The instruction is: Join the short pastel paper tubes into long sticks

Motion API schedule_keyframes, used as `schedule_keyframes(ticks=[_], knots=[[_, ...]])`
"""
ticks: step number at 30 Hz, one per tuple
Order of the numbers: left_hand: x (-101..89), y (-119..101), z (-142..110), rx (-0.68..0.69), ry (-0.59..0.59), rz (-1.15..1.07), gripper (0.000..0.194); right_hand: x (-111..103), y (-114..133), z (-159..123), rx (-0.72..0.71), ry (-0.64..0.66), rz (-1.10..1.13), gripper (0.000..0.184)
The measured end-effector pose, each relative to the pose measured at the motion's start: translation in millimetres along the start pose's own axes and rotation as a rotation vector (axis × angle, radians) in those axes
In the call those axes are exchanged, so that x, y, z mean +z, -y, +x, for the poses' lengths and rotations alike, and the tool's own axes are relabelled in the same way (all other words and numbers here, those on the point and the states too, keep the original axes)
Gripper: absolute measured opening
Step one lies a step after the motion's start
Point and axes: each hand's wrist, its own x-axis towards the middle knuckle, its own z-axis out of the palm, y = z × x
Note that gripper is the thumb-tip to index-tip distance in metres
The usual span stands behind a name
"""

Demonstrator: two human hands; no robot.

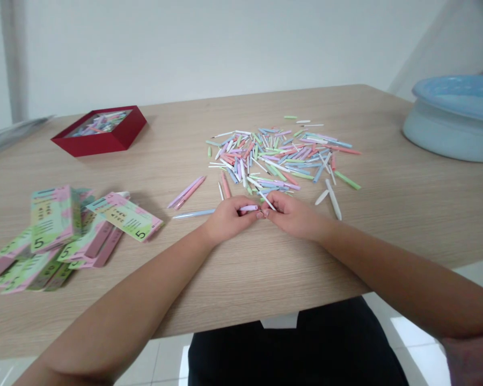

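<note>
left hand (230, 219): pinched on lilac tube (248, 208), long axis left-right, end facing right hand (292, 214) | right hand: pinched on white stick (268, 201), slanting far-left | fingertips nearly meeting, near side of pen-part pile (282, 155)

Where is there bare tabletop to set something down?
The tabletop is bare between the pen-part pile and blue basin, between that pile and the red box, and from the left hand and right hand to the near edge. It is crowded at left, where cartons overlap, and just beyond the hands, where loose parts lie.
</note>
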Motion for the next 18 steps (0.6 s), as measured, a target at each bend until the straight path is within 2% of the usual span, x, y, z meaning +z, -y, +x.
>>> schedule_keyframes(ticks=[5, 7, 11, 13, 18], knots=[[-2.4, 1.4, -0.7, -0.020, -0.024, -0.038, 0.031, -1.2, 11.5, -6.3, -0.008, 0.007, -0.049, 0.009], [-4.1, 2.6, -0.3, -0.065, -0.052, -0.098, 0.032, -4.3, 15.3, -9.3, -0.035, -0.023, -0.068, 0.013], [-6.1, 7.6, 2.3, -0.146, -0.191, -0.302, 0.031, -14.9, 11.3, -11.5, -0.109, -0.125, -0.180, 0.030], [-6.0, 10.2, 3.7, -0.133, -0.221, -0.357, 0.031, -20.9, 6.6, -10.7, -0.124, -0.113, -0.272, 0.036], [-4.4, 12.2, 4.3, -0.107, -0.210, -0.363, 0.032, -29.0, 2.8, -7.4, -0.135, -0.033, -0.459, 0.041]])
